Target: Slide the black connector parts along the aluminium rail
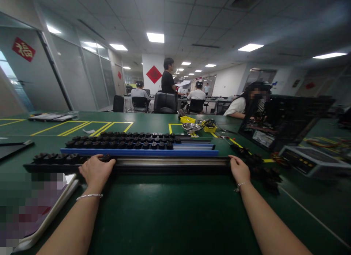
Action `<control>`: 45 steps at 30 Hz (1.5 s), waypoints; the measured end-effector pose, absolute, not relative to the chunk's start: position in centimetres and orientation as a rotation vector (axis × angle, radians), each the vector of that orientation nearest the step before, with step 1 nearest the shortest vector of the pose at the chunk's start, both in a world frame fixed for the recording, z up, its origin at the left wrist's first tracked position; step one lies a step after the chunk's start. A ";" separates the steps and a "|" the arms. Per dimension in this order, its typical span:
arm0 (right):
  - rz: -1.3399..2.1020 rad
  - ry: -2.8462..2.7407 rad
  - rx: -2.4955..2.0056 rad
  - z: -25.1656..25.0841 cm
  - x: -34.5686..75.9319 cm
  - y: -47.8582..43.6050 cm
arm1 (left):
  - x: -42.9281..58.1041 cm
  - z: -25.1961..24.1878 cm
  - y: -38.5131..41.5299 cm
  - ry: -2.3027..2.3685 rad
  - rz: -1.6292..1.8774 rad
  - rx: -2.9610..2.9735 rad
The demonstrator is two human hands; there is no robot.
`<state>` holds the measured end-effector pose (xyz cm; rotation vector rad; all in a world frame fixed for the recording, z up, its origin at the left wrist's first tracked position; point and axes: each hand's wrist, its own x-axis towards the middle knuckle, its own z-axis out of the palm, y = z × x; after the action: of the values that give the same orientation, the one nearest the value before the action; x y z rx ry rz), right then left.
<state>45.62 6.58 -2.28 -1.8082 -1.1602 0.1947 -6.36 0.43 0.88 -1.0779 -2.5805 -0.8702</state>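
A long black rail [172,167] with a metallic channel lies crosswise before me on the green table. Small black parts [56,158] sit in a row along its left portion. My left hand [95,169] is closed over the rail beside this row, with one black part [106,158] between thumb and fingers. At the rail's right end, my right hand [240,169] has its fingers closed on the edge. Right behind lies a blue rail [137,152], and beyond it are more rows of black parts [117,143].
Loose black parts [270,176] lie right of my right hand, near a power supply unit [312,160] and an open computer case [287,119]. A metal bowl [191,127] and yellow trays [188,119] stand farther back. A white-edged object [59,207], partly blurred, lies at left. A person [237,107] sits across.
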 end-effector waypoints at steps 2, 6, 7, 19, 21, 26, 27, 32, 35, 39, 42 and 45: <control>0.179 -1.175 -1.771 -2.2 45.5 6.5 | -6.7 0.6 0.7 -2.602 -0.844 -1.083; 0.206 -1.180 -1.769 -2.2 45.3 6.4 | -7.3 0.3 1.0 -2.623 -0.812 -1.099; 0.210 -1.177 -1.772 -2.2 45.3 6.5 | -7.3 0.3 1.1 -2.623 -0.808 -1.104; 0.363 -1.164 -1.631 -3.3 45.9 7.6 | -7.4 0.1 1.5 -2.662 -0.706 -1.127; 0.380 -1.162 -1.617 -3.3 45.8 7.7 | -7.4 -0.1 1.6 -2.652 -0.700 -1.124; 0.364 -1.130 -1.629 -3.2 45.3 7.6 | -7.7 -0.5 1.8 -2.617 -0.706 -1.118; 0.359 -1.121 -1.636 -3.1 45.2 7.5 | -7.7 -0.5 1.8 -2.626 -0.689 -1.118; 0.340 -1.094 -1.671 -2.8 45.0 7.2 | -7.3 -0.3 1.7 -2.657 -0.646 -1.102; 0.348 -1.095 -1.684 -2.8 45.0 7.2 | -7.0 -0.4 1.7 -2.654 -0.641 -1.123; 0.386 -1.084 -1.692 -3.0 45.0 7.3 | -6.8 -0.7 1.8 -2.648 -0.650 -1.118; 0.399 -1.077 -1.686 -3.1 45.0 7.4 | -6.6 -0.8 1.9 -2.644 -0.647 -1.107; 0.402 -1.067 -1.654 -3.1 44.9 7.4 | -6.2 -0.6 1.8 -2.645 -0.636 -1.133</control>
<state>44.85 7.40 -3.11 -1.6542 -1.0674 0.4021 -6.18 1.82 -0.62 -1.1332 -2.6452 -0.6364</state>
